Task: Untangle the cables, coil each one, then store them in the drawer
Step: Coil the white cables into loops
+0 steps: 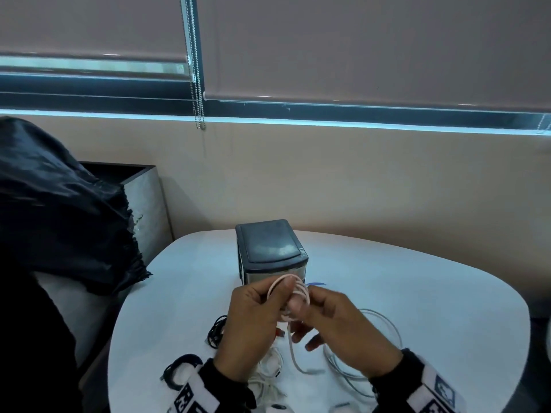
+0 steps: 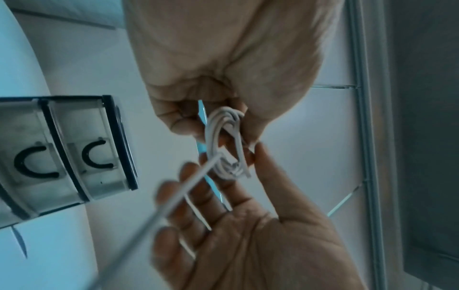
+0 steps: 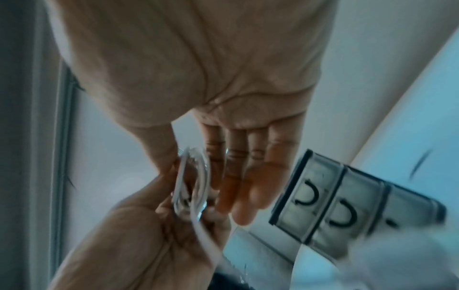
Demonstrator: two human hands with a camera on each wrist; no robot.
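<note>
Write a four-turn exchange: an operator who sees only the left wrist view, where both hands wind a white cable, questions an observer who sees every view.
Operator: Beyond the white coil held in the left hand, are other cables waiting?
Observer: Yes. The head view shows a black cable lying on the table, left of that hand.
Operator: Anything near the right hand?
Observer: A loose pale cable loops on the table on that hand's right side.
</note>
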